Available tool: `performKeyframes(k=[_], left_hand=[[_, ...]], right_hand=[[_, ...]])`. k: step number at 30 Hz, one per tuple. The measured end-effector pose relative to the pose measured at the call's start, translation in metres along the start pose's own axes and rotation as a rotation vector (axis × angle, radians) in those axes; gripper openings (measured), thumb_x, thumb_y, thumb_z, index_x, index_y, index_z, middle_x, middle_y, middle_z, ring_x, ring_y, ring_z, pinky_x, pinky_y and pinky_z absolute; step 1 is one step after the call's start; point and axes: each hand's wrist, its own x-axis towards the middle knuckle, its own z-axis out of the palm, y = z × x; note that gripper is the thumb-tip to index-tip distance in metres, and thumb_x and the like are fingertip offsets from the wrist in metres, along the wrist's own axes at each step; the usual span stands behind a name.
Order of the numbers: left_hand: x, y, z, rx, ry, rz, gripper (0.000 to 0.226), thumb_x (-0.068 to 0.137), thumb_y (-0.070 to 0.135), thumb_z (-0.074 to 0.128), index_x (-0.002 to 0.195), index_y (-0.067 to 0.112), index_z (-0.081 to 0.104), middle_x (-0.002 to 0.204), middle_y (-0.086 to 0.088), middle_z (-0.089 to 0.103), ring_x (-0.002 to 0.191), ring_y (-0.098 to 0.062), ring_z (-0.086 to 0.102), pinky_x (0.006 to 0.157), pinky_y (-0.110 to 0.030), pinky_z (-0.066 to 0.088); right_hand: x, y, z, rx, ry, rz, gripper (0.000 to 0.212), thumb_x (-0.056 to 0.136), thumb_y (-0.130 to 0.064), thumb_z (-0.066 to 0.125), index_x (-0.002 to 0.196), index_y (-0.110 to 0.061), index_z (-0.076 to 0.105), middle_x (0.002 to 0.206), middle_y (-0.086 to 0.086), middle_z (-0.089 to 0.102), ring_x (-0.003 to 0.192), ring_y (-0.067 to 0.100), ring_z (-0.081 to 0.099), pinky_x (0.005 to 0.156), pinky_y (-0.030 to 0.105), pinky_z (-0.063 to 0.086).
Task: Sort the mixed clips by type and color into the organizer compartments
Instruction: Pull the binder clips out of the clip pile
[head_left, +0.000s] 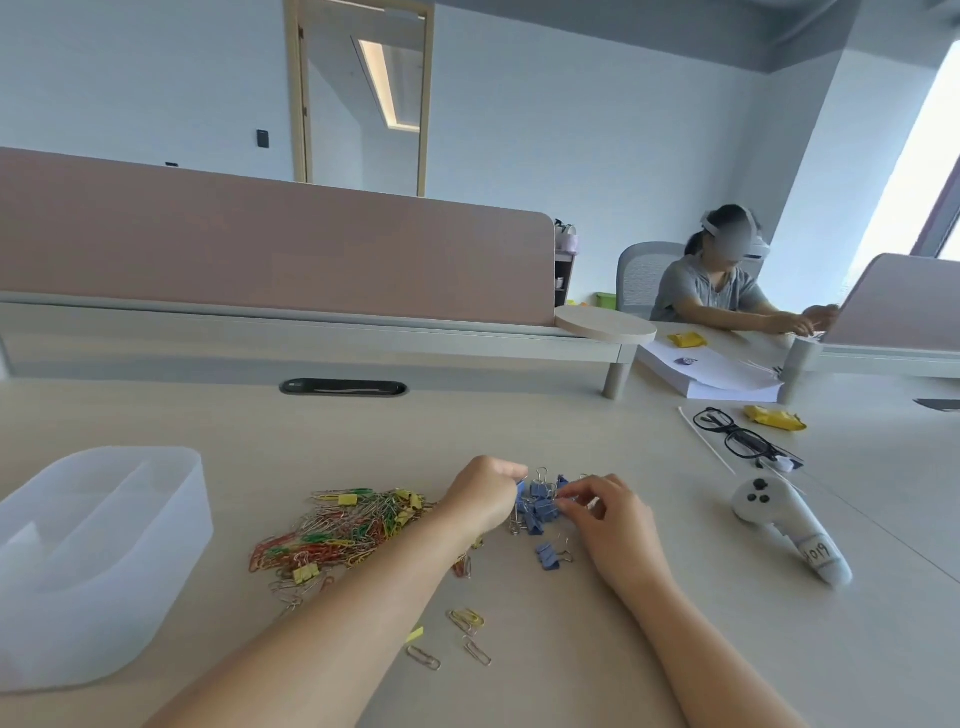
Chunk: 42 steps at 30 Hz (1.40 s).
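A heap of mixed coloured paper clips with a few yellow binder clips lies on the desk at centre left. Just to its right sits a cluster of blue binder clips, between both hands. My left hand is curled at the cluster's left edge, fingers closed on a blue clip. My right hand pinches at the cluster's right edge. One blue binder clip lies apart, nearer me. The translucent white organizer stands at the far left, its compartments showing nothing inside.
Loose paper clips lie near the desk's front. A white controller, black glasses and a yellow packet lie to the right. A pink divider runs along the back. Another person sits at the far right desk.
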Motion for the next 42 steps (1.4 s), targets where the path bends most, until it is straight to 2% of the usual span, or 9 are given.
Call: performKeyframes(k=[6,10,17,22,27,34,37,39,42], left_hand=[[-0.004,-0.004,-0.015,0.083,-0.118,0.073,0.061,0.094,-0.005,0.028,0.145,0.025,0.044,0.154,0.002,0.037,0.130,-0.012,0.047,0.095,-0.020,0.034],[-0.003,-0.012,-0.027,0.102,-0.080,0.115,0.054,0.100,0.004,0.031,0.145,0.031,0.043,0.155,0.000,0.034,0.120,-0.014,0.055,0.071,-0.014,0.035],[-0.025,-0.025,-0.062,0.105,-0.009,0.166,0.045,0.099,0.000,0.038,0.127,0.024,0.063,0.135,0.008,0.058,0.127,-0.007,0.051,0.101,-0.017,0.036],[-0.051,-0.049,-0.094,0.231,0.111,0.224,0.036,0.101,0.012,0.047,0.117,0.036,0.068,0.130,0.018,0.059,0.103,-0.003,0.062,0.079,-0.007,0.043],[-0.060,-0.076,-0.122,0.374,0.279,0.203,0.039,0.099,0.004,0.044,0.127,0.025,0.063,0.133,0.008,0.057,0.111,0.002,0.050,0.090,-0.005,0.032],[-0.063,-0.099,-0.127,0.329,0.300,0.092,0.042,0.104,0.012,0.035,0.144,0.020,0.044,0.148,0.004,0.044,0.136,-0.015,0.041,0.113,-0.028,0.031],[-0.062,-0.104,-0.123,0.260,0.279,0.087,0.043,0.104,0.014,0.033,0.144,0.022,0.045,0.143,0.004,0.051,0.092,-0.013,0.068,0.082,-0.027,0.054],[-0.060,-0.103,-0.118,0.259,0.241,0.113,0.043,0.103,0.017,0.034,0.143,0.028,0.047,0.142,0.010,0.052,0.050,0.001,0.050,0.057,-0.016,0.048],[-0.060,-0.107,-0.114,0.307,0.185,0.167,0.043,0.099,0.024,0.039,0.139,0.037,0.048,0.139,0.018,0.051,0.067,-0.004,0.059,0.072,-0.019,0.054]], right_hand=[[-0.003,-0.004,-0.002,0.015,0.077,-0.117,0.017,0.090,-0.016,0.065,0.082,-0.031,0.070,0.088,-0.016,0.061,0.084,-0.001,0.052,0.070,0.006,0.036],[-0.010,-0.011,0.002,-0.059,0.037,-0.299,0.012,0.091,-0.027,0.065,0.089,-0.037,0.070,0.094,-0.023,0.059,0.096,-0.001,0.048,0.082,0.010,0.034],[-0.017,-0.011,0.016,-0.520,-0.213,-0.515,0.039,0.084,-0.068,0.039,0.112,-0.052,0.059,0.127,-0.029,0.044,0.122,0.003,0.033,0.097,0.027,0.014],[-0.014,-0.018,0.021,-0.584,-0.095,-0.475,0.017,0.088,-0.049,0.053,0.100,-0.047,0.066,0.120,-0.025,0.053,0.115,0.006,0.039,0.093,0.031,0.017],[-0.016,-0.050,0.040,-0.443,-0.207,-0.496,0.020,0.091,-0.029,0.061,0.109,-0.036,0.068,0.106,-0.018,0.056,0.101,0.010,0.051,0.084,0.029,0.032],[-0.014,-0.075,0.079,-0.329,-0.257,-0.274,0.030,0.099,-0.014,0.041,0.123,-0.017,0.058,0.126,-0.003,0.047,0.118,0.019,0.043,0.096,0.025,0.035],[-0.014,-0.072,0.093,-0.262,-0.329,-0.187,0.034,0.100,-0.014,0.038,0.128,-0.017,0.057,0.139,-0.001,0.047,0.132,0.021,0.041,0.107,0.027,0.032],[-0.016,-0.072,0.091,-0.221,-0.371,-0.169,0.039,0.101,-0.012,0.035,0.136,-0.019,0.053,0.151,-0.002,0.040,0.145,0.017,0.027,0.116,0.029,0.023],[-0.018,-0.077,0.090,-0.241,-0.446,-0.238,0.046,0.101,-0.011,0.035,0.143,-0.028,0.044,0.154,-0.009,0.033,0.148,0.011,0.015,0.117,0.027,0.014]])
